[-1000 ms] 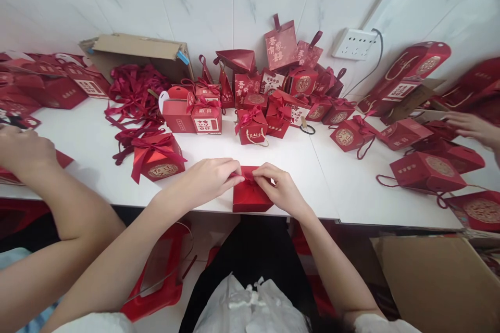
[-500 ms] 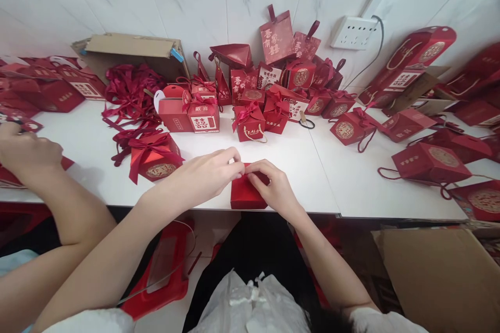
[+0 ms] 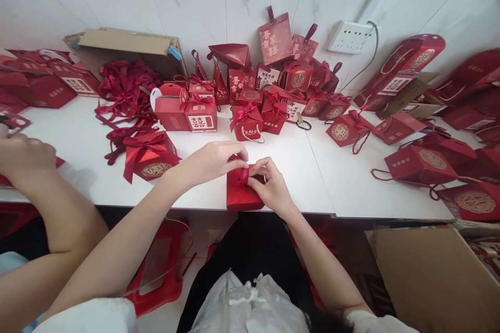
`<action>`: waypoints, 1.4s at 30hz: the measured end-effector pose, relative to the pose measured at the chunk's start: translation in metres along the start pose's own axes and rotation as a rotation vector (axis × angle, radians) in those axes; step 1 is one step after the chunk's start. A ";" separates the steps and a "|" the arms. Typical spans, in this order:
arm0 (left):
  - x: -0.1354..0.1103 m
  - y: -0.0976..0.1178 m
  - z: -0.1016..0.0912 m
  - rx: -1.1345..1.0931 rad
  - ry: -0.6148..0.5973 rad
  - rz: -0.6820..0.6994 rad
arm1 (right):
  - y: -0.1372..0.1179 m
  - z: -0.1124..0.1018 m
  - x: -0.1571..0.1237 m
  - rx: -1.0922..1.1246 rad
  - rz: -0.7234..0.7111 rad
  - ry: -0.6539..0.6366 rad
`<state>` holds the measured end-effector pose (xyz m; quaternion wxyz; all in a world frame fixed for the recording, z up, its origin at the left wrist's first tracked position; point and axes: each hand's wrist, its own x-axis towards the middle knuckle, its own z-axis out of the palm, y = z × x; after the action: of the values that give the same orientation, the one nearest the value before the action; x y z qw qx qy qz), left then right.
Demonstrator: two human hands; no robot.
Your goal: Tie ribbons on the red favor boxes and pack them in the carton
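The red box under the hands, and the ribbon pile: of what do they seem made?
Red box: probably coated card, slightly glossy, given its flat faces and straight edges. Ribbon pile: likely satin-like fabric, from its limp, shiny loops; fibre unclear.

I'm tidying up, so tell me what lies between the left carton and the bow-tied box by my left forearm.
A heap of red ribbons lies between them, in the head view.

Red box [image 3: 237, 196], ribbon [image 3: 245, 176] atop; tying unclear
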<state>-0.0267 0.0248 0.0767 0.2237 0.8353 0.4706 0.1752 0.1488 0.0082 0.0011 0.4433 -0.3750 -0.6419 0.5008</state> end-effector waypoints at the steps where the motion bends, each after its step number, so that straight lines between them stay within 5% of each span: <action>1: 0.001 -0.005 0.003 -0.048 -0.003 -0.017 | 0.001 0.000 0.000 0.010 0.008 0.006; 7: -0.011 -0.017 0.030 -0.148 0.116 -0.039 | 0.004 0.003 -0.002 -0.002 -0.018 0.099; 13: -0.038 -0.002 0.058 -0.151 0.287 -0.102 | 0.000 0.009 -0.008 -0.170 -0.115 0.191; 19: -0.041 0.006 0.080 -0.247 0.431 -0.207 | -0.004 0.008 -0.008 -0.334 -0.151 0.213; 30: -0.033 0.005 0.082 -0.559 0.392 -0.272 | -0.013 -0.017 -0.002 -0.375 -0.131 -0.060; 42: -0.030 0.006 0.082 -0.677 0.418 -0.345 | -0.014 -0.016 -0.015 -0.659 -0.502 0.135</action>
<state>0.0040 -0.0209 0.0093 0.4109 0.5704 0.5546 0.4453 0.1685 -0.0034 0.0139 0.4488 -0.3606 -0.8089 0.1195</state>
